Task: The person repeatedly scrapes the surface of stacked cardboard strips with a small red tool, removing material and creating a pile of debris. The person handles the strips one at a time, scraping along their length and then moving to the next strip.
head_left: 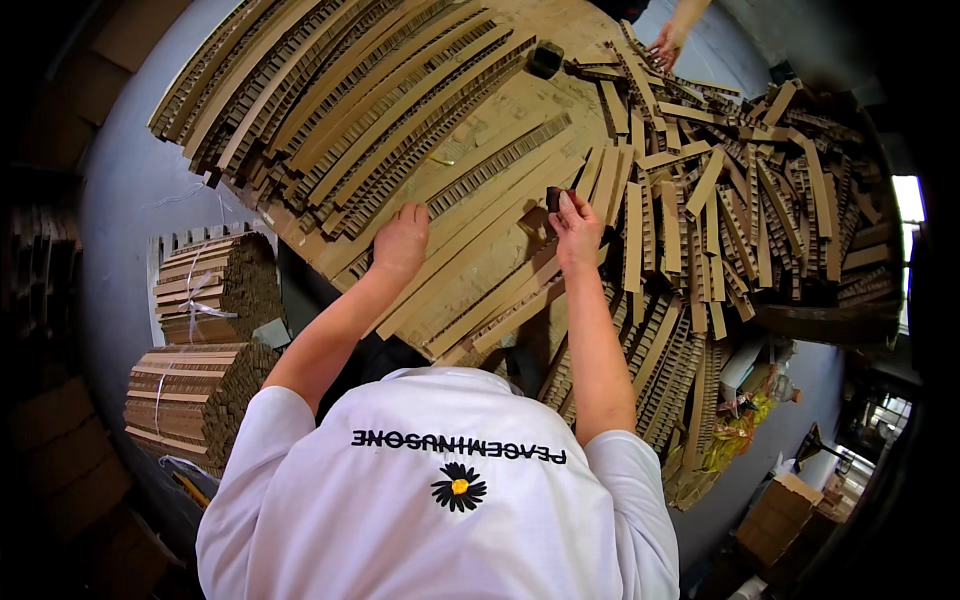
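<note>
My left hand (402, 240) is closed around a long honeycomb cardboard strip (500, 165) lying slantwise on the table. Its fingertips are partly hidden. My right hand (578, 232) pinches a small dark block-like thing (553, 199) between thumb and fingers; its exact kind is unclear. Several flat brown cardboard strips (490, 235) lie lengthwise between and below my hands. Short cardboard pieces (603, 185) stand side by side just right of my right hand.
Long honeycomb strips (340, 110) fill the table's far left. A black object (545, 60) sits at its far side. Short pieces (740, 190) heap up at right, where another person's hand (668, 45) reaches in. Tied cardboard bundles (200, 395) stand at lower left.
</note>
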Motion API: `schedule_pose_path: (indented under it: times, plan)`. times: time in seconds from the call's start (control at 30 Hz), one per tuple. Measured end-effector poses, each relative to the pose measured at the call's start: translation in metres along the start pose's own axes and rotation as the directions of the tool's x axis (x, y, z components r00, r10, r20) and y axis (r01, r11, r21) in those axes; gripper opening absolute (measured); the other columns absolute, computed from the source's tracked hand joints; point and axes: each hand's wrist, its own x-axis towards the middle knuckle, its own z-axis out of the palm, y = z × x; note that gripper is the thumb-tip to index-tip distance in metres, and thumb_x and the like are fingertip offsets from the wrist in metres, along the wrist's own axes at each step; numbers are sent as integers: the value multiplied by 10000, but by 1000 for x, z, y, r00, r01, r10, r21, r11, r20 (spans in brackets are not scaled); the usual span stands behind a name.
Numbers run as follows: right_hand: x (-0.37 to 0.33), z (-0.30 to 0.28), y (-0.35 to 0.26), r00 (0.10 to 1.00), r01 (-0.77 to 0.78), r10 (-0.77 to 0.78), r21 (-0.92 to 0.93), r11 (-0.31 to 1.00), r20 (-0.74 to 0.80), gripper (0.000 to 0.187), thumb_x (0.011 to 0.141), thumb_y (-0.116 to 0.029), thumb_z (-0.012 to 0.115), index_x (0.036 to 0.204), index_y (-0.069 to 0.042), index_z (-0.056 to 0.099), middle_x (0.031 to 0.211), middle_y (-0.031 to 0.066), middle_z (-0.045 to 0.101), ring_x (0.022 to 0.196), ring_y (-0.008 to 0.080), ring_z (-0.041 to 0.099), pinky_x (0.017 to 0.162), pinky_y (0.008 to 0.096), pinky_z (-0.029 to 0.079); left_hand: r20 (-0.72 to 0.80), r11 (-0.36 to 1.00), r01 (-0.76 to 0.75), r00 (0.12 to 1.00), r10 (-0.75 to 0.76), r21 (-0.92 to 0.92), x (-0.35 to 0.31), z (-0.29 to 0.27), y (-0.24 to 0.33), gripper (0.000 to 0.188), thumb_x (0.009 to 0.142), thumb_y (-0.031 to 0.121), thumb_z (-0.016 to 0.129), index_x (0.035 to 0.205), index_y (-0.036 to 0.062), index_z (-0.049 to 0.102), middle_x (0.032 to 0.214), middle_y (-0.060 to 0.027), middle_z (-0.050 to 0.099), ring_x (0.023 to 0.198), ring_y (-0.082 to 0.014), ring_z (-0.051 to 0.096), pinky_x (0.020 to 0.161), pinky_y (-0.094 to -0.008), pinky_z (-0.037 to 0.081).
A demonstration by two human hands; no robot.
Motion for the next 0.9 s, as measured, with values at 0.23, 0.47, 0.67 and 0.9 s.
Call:
schedule_pose_path:
  times: [0.23,0.47,0.67,0.9]
  plan:
    - [2,-13,5,1000,12,-11,66,998,-8,247,996,-209,791,1190,-78,712,1036,-9,736,888,109,683,853,323,559,40,996,-88,995,87,24,11,0,15,118,915,94,685,1015,50,643,1091,-156,620,1048,-370,624,806,-481,554]
    - [3,-2,2,999,6,-4,63,998,-34,235,1000,-221,786,1182,-92,710,1026,-20,731,867,99,674,850,324,546,145,998,-64,988,60,21,15,-5,8,271,816,36,738,1075,50,656,1187,-154,592,1166,-370,573,950,-478,509]
    - [-7,0,-2,996,-82,83,54,995,-11,302,994,-241,790,1238,-91,692,1093,-5,749,949,136,691,896,403,560,118,1000,-31,993,31,-2,-3,-31,2,548,886,272,793,1314,6,579,1406,-209,541,1329,-407,496,1113,-533,429]
    - [-31,41,13,978,-204,209,-140,969,18,376,1006,-294,760,1339,-143,673,1199,-30,742,1058,139,693,853,397,540,243,996,64,967,-76,57,5,-36,34,1265,713,647,883,1604,-20,283,1653,-249,342,1557,-439,274,1261,-637,212]
